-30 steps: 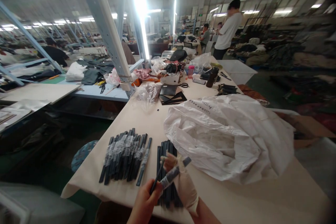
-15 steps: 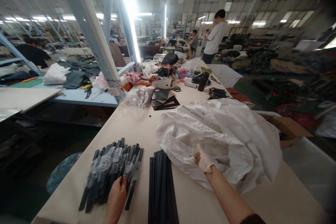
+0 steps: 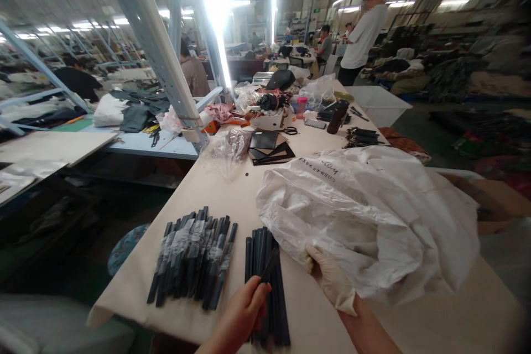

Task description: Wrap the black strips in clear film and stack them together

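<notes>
My left hand (image 3: 251,304) is closed around a narrow dark strip (image 3: 269,265), held at a slant over a bundle of long black strips (image 3: 277,293). To the left lies a pile of similar black strips (image 3: 191,254) with clear plastic wrapped round their middles. My right hand (image 3: 329,276), in a pale thin glove, has its fingers curled together at the near edge of a large white plastic bag (image 3: 398,204). What those fingers hold, if anything, I cannot make out. The bag is crumpled, with its mouth facing me and dark writing on top.
Beyond the bag, the table (image 3: 199,193) carries black flat panels (image 3: 267,146), a clear plastic bag (image 3: 228,149), scissors (image 3: 290,130), a dark bottle (image 3: 338,116) and a pink cup (image 3: 301,106). A slanted metal post (image 3: 157,44) rises at the left. A person in white (image 3: 363,38) stands farther back.
My left hand has moved right from the wrapped strips to over the loose bundle, a dark strip in it. My right hand has drawn back from the bag's mouth to its near edge. The view has shifted.
</notes>
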`<state>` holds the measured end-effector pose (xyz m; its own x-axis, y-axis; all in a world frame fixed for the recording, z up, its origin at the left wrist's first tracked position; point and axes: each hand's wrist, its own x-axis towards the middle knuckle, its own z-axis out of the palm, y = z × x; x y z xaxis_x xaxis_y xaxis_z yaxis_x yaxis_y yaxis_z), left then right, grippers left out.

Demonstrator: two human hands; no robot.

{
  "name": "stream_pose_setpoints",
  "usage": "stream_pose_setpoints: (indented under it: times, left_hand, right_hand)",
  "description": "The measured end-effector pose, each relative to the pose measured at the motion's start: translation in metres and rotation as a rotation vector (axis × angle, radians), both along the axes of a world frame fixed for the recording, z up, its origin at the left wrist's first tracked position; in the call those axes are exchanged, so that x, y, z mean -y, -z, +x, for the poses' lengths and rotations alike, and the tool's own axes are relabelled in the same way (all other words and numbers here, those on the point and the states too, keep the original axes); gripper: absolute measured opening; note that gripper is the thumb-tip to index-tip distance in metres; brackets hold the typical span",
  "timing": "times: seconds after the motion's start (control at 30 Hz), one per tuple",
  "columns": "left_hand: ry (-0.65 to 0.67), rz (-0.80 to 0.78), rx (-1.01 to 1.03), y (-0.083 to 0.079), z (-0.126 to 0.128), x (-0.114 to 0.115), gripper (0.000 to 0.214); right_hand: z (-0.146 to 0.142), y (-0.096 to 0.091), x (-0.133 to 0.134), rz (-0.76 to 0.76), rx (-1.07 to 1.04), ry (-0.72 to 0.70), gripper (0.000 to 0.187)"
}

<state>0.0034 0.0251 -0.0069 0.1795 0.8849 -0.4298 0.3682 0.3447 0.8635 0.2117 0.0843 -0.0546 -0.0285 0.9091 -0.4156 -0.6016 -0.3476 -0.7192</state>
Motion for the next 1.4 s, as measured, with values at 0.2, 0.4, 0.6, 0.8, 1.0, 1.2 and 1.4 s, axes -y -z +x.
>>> stream_pose_setpoints:
  times: [0.2,0.4,0.6,0.8,1.0,1.2,1.4]
  left_hand:
    - [0.086,-0.121,0.116,-0.032,0.038,0.02,0.037]
    - [0.081,-0.078,0.079,-0.038,0.035,0.042,0.038]
    - [0.077,0.051,-0.037,-0.028,0.033,0.054,0.036]
    - [0.044,-0.089,0.081,-0.04,0.027,0.055,0.033]
    - [-0.004,-0.073,0.093,-0.038,0.004,0.06,0.036]
    - [-0.097,0.179,-0.038,-0.042,-0.006,0.052,0.037]
    - [-0.083,0.098,-0.041,-0.021,0.004,0.048,0.041]
  right_hand:
    - [-0.02,-0.048,0.04,0.108,0.089,-0.005,0.032]
    - [-0.006,-0.052,0.052,0.082,-0.052,-0.044,0.025]
    - [-0.013,-0.052,0.06,0.125,-0.047,-0.093,0.027]
    - [-0.025,-0.057,0.074,0.245,0.273,-0.424,0.033]
    - [-0.032,-0.057,0.08,0.27,0.334,-0.318,0.035]
    - [-0.048,-0.067,0.09,0.219,0.167,-0.498,0.038]
    - [-0.071,-0.075,0.081,0.138,-0.15,-0.143,0.053]
